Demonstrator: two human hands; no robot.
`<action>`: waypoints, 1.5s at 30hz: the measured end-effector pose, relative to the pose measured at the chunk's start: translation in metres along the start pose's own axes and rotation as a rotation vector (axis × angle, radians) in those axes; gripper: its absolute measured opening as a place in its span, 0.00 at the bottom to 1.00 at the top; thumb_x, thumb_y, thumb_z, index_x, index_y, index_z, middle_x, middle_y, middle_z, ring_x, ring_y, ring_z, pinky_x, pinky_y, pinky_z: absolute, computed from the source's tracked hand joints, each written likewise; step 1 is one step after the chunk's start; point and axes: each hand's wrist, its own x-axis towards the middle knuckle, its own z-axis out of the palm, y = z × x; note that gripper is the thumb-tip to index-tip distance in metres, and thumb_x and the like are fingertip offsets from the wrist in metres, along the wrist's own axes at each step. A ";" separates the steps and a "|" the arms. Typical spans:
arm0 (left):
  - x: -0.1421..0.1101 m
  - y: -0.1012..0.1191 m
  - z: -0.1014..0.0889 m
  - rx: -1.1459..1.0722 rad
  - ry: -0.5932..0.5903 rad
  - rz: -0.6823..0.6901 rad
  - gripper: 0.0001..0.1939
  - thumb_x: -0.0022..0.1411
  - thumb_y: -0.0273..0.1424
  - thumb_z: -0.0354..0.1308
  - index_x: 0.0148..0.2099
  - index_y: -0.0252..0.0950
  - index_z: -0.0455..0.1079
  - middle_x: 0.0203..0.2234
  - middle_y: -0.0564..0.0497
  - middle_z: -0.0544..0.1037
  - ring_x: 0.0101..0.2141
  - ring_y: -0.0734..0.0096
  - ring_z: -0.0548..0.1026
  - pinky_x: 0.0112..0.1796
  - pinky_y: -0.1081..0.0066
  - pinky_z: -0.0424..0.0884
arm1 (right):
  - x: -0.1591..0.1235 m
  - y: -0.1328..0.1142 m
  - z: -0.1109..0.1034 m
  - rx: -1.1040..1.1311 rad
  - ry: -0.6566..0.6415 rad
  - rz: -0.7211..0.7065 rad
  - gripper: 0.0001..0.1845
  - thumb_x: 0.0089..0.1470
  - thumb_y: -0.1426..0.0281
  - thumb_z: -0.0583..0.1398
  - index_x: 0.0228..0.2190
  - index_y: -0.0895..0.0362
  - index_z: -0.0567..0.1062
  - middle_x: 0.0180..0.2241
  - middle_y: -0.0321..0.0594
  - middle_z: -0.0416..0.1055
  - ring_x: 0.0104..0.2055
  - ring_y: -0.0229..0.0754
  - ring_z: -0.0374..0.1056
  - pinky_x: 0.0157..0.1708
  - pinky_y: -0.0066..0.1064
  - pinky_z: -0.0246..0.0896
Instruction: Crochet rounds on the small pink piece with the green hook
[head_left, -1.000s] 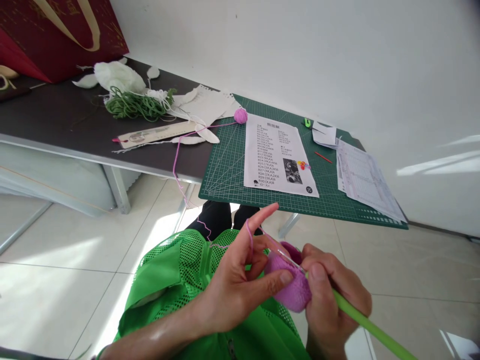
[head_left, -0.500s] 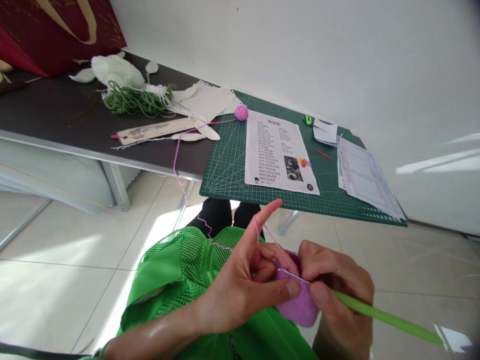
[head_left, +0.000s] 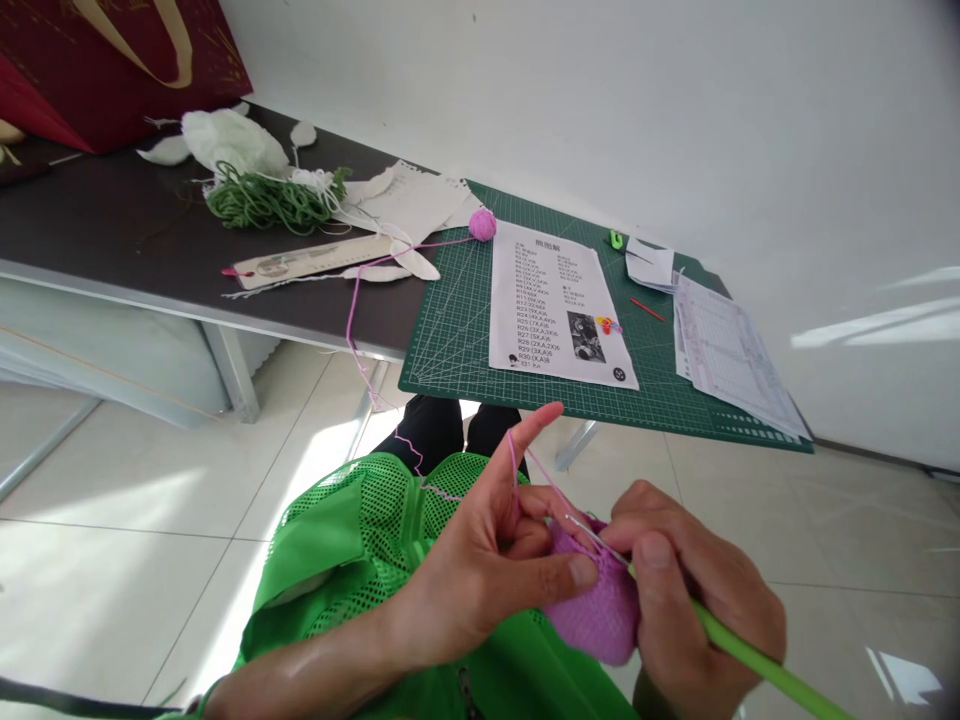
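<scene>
My left hand [head_left: 495,560] pinches a pink crocheted piece [head_left: 596,615] between thumb and fingers, its index finger stretched out with pink yarn [head_left: 514,460] looped over it. In my right hand [head_left: 690,590] is a crochet hook [head_left: 739,650] with a thick green handle. The hook's metal tip lies at the upper edge of the crocheted piece, against the yarn coming down from the index finger. From my left hand the yarn trails across my lap and up to a small pink yarn ball [head_left: 482,225] on the table.
A green cutting mat [head_left: 450,340] bears a printed pattern sheet [head_left: 562,310], small coloured clips [head_left: 606,325], a red needle-like stick [head_left: 647,309] and papers [head_left: 735,350]. Green yarn [head_left: 274,198], white yarn [head_left: 232,140] and white crocheted pieces lie left. A red bag [head_left: 112,70] stands behind them.
My right hand has shifted right and turned, tilting the hook more steeply, its tip now a little farther right along the edge. The left hand stays nearly still.
</scene>
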 end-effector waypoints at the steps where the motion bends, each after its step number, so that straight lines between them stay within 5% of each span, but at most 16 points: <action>1: 0.000 0.001 0.001 -0.003 0.009 -0.016 0.52 0.60 0.21 0.74 0.76 0.51 0.51 0.31 0.58 0.79 0.18 0.88 0.51 0.22 0.79 0.50 | -0.001 -0.001 0.001 0.023 0.017 0.026 0.14 0.65 0.79 0.55 0.29 0.56 0.74 0.22 0.33 0.65 0.24 0.35 0.61 0.23 0.31 0.53; 9: -0.001 0.006 0.005 -0.033 0.033 -0.072 0.50 0.59 0.21 0.76 0.74 0.51 0.55 0.34 0.55 0.81 0.18 0.90 0.52 0.22 0.80 0.51 | 0.001 -0.003 -0.008 0.175 -0.055 0.198 0.13 0.67 0.70 0.59 0.28 0.55 0.75 0.22 0.33 0.63 0.23 0.35 0.59 0.21 0.31 0.48; 20: -0.003 0.006 0.008 -0.035 0.039 -0.055 0.48 0.60 0.23 0.76 0.74 0.52 0.56 0.34 0.56 0.80 0.18 0.90 0.52 0.22 0.80 0.49 | 0.001 0.004 -0.015 0.300 -0.113 0.155 0.06 0.59 0.77 0.65 0.34 0.53 0.77 0.24 0.33 0.70 0.26 0.37 0.64 0.24 0.30 0.59; 23: -0.004 0.007 0.010 -0.020 0.023 -0.052 0.48 0.61 0.23 0.75 0.74 0.51 0.55 0.34 0.56 0.81 0.19 0.89 0.51 0.22 0.80 0.49 | 0.004 0.004 -0.015 0.370 -0.153 0.143 0.03 0.61 0.70 0.66 0.34 0.53 0.77 0.25 0.34 0.69 0.26 0.37 0.64 0.23 0.30 0.59; 26: -0.004 0.006 0.011 -0.005 0.024 -0.058 0.48 0.61 0.23 0.75 0.74 0.51 0.56 0.34 0.56 0.81 0.19 0.88 0.50 0.23 0.79 0.49 | 0.000 0.005 -0.013 0.445 -0.114 0.135 0.11 0.65 0.61 0.63 0.33 0.54 0.78 0.23 0.34 0.66 0.25 0.37 0.61 0.24 0.31 0.59; 31: -0.004 0.006 0.010 0.029 0.048 -0.033 0.49 0.60 0.25 0.75 0.74 0.54 0.54 0.33 0.57 0.79 0.19 0.88 0.50 0.22 0.77 0.48 | -0.008 0.001 -0.007 0.166 0.015 0.192 0.06 0.63 0.73 0.62 0.33 0.54 0.79 0.24 0.36 0.70 0.26 0.37 0.66 0.22 0.30 0.56; 36: -0.005 0.008 0.012 0.047 0.105 -0.006 0.50 0.58 0.24 0.76 0.75 0.51 0.55 0.32 0.57 0.79 0.19 0.87 0.49 0.23 0.75 0.46 | -0.007 0.002 -0.007 -0.064 0.020 -0.057 0.10 0.60 0.79 0.60 0.38 0.55 0.80 0.29 0.38 0.75 0.29 0.40 0.71 0.24 0.33 0.66; 39: -0.006 0.008 0.012 0.044 0.091 -0.014 0.50 0.59 0.24 0.76 0.75 0.52 0.55 0.33 0.57 0.80 0.19 0.88 0.50 0.23 0.75 0.47 | -0.006 0.005 -0.008 -0.095 -0.002 -0.145 0.12 0.61 0.79 0.59 0.39 0.55 0.80 0.30 0.39 0.76 0.29 0.42 0.72 0.25 0.34 0.68; 45: -0.005 0.006 0.011 0.028 0.099 -0.012 0.45 0.60 0.24 0.75 0.72 0.53 0.59 0.31 0.59 0.78 0.19 0.89 0.50 0.24 0.77 0.51 | -0.003 0.003 0.000 -0.066 0.094 -0.104 0.14 0.68 0.74 0.55 0.35 0.53 0.80 0.25 0.38 0.73 0.27 0.42 0.70 0.23 0.34 0.65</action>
